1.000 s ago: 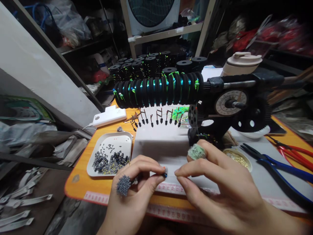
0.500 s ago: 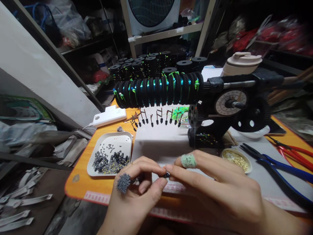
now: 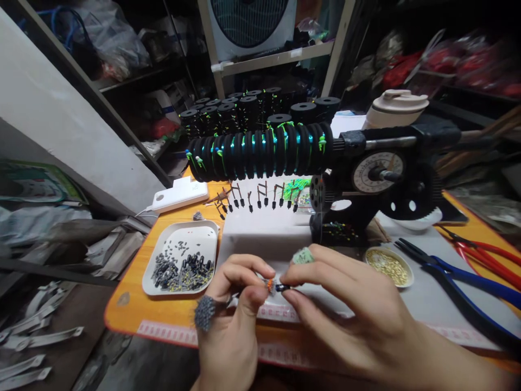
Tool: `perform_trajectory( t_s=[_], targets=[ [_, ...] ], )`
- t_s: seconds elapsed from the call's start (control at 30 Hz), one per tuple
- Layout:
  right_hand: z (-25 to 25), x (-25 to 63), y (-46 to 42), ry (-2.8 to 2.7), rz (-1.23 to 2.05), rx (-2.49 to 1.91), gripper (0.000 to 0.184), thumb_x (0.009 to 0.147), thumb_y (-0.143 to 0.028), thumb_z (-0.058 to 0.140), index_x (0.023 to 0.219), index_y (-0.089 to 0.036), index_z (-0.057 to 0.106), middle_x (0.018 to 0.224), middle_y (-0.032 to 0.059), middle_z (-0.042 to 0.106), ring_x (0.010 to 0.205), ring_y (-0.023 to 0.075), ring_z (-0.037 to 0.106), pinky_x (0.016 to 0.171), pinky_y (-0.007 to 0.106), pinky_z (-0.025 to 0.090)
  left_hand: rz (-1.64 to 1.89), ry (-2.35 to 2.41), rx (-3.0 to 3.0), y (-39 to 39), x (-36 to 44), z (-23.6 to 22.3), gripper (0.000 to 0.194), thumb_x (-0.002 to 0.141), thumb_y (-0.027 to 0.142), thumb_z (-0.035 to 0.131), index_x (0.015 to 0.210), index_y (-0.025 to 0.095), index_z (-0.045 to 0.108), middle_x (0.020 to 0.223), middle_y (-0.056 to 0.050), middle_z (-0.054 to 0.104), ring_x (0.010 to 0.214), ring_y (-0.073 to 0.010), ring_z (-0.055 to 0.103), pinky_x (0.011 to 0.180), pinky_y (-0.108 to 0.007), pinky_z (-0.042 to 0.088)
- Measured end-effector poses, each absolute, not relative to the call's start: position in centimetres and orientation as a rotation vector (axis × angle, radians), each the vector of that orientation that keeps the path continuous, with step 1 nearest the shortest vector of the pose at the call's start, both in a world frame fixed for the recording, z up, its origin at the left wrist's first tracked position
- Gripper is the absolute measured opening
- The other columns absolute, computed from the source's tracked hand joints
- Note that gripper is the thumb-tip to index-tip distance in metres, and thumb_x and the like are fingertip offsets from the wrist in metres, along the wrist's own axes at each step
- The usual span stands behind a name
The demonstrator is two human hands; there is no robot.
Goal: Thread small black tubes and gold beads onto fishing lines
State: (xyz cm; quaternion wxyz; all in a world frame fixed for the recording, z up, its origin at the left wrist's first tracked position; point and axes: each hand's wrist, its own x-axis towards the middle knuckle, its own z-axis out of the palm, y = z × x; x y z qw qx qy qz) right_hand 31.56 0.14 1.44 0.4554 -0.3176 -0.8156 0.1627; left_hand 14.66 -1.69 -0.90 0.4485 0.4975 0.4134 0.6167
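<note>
Bead (image 3: 280, 287), small and dark with an orange tip at its left end, sits pinched between both hands low over the worktop (image 3: 427, 296), its long axis running from nine to three o'clock. The left hand (image 3: 234, 304) meets it from nine o'clock, thumb and forefinger closed on the orange end, a bristly grey cluster (image 3: 204, 311) tucked among its lower fingers; the right hand (image 3: 350, 304) comes in from three o'clock, its grip clenched on the dark end, a green wrap (image 3: 303, 256) on one fingertip. Both hands are equally close, fingertips nearly touching. At ten o'clock lies a white tray (image 3: 163, 282) of small dark parts; at two o'clock a shallow dish (image 3: 388, 266) of gold-coloured pieces. Straight ahead at twelve o'clock stands a black winding machine (image 3: 378, 184) with a row of black spools (image 3: 260, 152) strung with green and blue line, small hooked weights (image 3: 256, 200) hanging beneath. Blue-handled pliers (image 3: 451, 274) rest at three o'clock. Nothing lies between the hands and the white pad (image 3: 268, 239) below them.
</note>
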Motion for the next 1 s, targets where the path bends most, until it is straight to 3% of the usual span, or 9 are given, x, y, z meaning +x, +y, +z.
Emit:
perform_trajectory(
  t_s=[0.1,0.23,0.33,0.4,0.6,0.67,0.8,0.9,1.0],
  targets=[
    [1.4,31.8,0.2,-2.015,0.422,-0.781,0.016,0.091,-0.004,0.055,0.097,-0.016,0.063,0.078,0.0028,0.062,0.07,0.0132,0.057,0.061,0.023,0.047,1.528,0.998,1.158,-1.8,14.5,-0.8,0.02,0.092,0.04,0.067,0.079,0.024,0.065,0.09,0.003,0.065,0.065,-0.0073,0.053,0.065,-0.018,0.047],
    [1.6,32.0,0.2,-1.978,0.482,-0.781,0.016,0.091,-0.003,0.054,0.099,-0.015,0.062,0.08,0.0032,0.063,0.072,0.0123,0.058,0.063,0.022,0.047,1.5,1.092,1.316,-1.6,13.9,-0.4,0.025,0.079,0.042,0.081,0.099,0.029,0.072,0.109,0.001,0.061,0.061,-0.0053,0.052,0.058,-0.018,0.047],
    [1.8,32.0,0.1,-1.969,0.473,-0.763,0.015,0.09,-0.004,0.055,0.098,-0.015,0.063,0.08,0.0037,0.064,0.071,0.0126,0.058,0.062,0.022,0.047,1.47,1.129,1.538,-1.3,13.8,-0.3,0.007,0.083,0.025,0.079,0.084,0.027,0.073,0.095,0.001,0.063,0.078,-0.011,0.061,0.068,-0.018,0.049],
    [1.8,32.0,0.2,-1.973,0.463,-0.749,0.015,0.09,-0.004,0.055,0.097,-0.014,0.063,0.079,0.0038,0.063,0.07,0.0128,0.057,0.061,0.022,0.046,1.478,1.125,1.642,-1.2,13.8,-0.2,0.012,0.087,0.018,0.074,0.077,0.025,0.07,0.086,0.001,0.064,0.083,-0.0136,0.062,0.075,-0.02,0.049],
    [2.1,32.0,0.5,-2.075,0.405,-0.745,0.012,0.095,-0.011,0.054,0.099,-0.015,0.064,0.082,0.0041,0.06,0.076,0.0156,0.057,0.067,0.026,0.05,1.459,1.039,1.358,-1.2,14.4,0.2,0.025,0.095,0.033,0.063,0.074,0.02,0.062,0.083,-0.001,0.058,0.072,-0.0122,0.054,0.066,-0.019,0.046],
    [2.8,32.5,0.2,-2.155,0.303,-0.82,0.016,0.098,-0.018,0.054,0.11,-0.015,0.064,0.092,0.0076,0.064,0.086,0.0193,0.061,0.076,0.031,0.053,1.432,0.963,1.206,-1.1,14.5,0.5,0.026,0.096,0.035,0.063,0.075,0.02,0.061,0.084,0.001,0.056,0.064,-0.0086,0.048,0.06,-0.016,0.044],
    [5.0,36.2,-1.8,-2.151,-0.036,-1.12,0.042,0.1,-0.033,0.055,0.138,-0.016,0.05,0.122,0.013,0.065,0.112,0.0257,0.062,0.093,0.037,0.052,1.366,0.882,1.131,-0.3,14.4,0.9,0.023,0.093,0.037,0.067,0.079,0.019,0.064,0.083,0.003,0.054,0.057,-0.0042,0.041,0.057,-0.012,0.042],
    [6.1,41.3,-4.3,-1.953,-0.264,-1.412,0.039,0.098,-0.039,0.058,0.134,-0.024,0.054,0.119,0.0068,0.067,0.106,0.0224,0.065,0.092,0.033,0.051,1.346,0.905,1.183,0.2,13.8,0.5,0.021,0.093,0.037,0.067,0.081,0.021,0.064,0.085,0.004,0.053,0.055,-0.0031,0.039,0.055,-0.012,0.041],
    [5.2,45.8,-6.6,-1.9,-0.308,-1.737,0.038,0.101,-0.047,0.051,0.128,-0.021,0.059,0.117,0.0106,0.066,0.105,0.025,0.065,0.09,0.038,0.051,1.295,1.018,1.343,0.5,13.3,-0.1,0.02,0.095,0.039,0.064,0.084,0.022,0.063,0.092,0.002,0.055,0.063,-0.0059,0.046,0.059,-0.013,0.044]
  ],
)
